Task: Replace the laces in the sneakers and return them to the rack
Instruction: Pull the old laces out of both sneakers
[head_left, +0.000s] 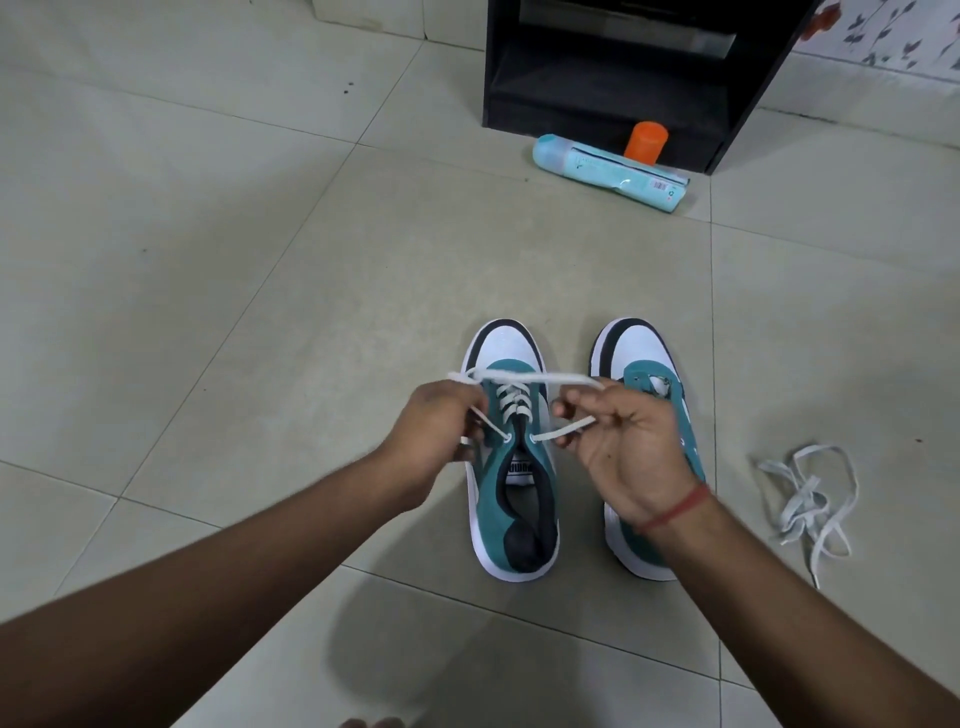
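From my head camera, I look down at two teal-and-white sneakers standing side by side on the tiled floor. My left hand (436, 431) pinches one end of the white lace (511, 402) threaded through the left sneaker (511, 488); my right hand (618, 447) curls round the other end. The right sneaker (641, 358) has bare eyelets. A loose lace (810, 499) lies right of it. The black rack (623, 78) stands well beyond.

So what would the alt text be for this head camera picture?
Two hands, left hand and right hand, hold the ends of a white lace threaded through the left sneaker. The right sneaker beside it has no lace; a loose lace lies on the tiled floor.
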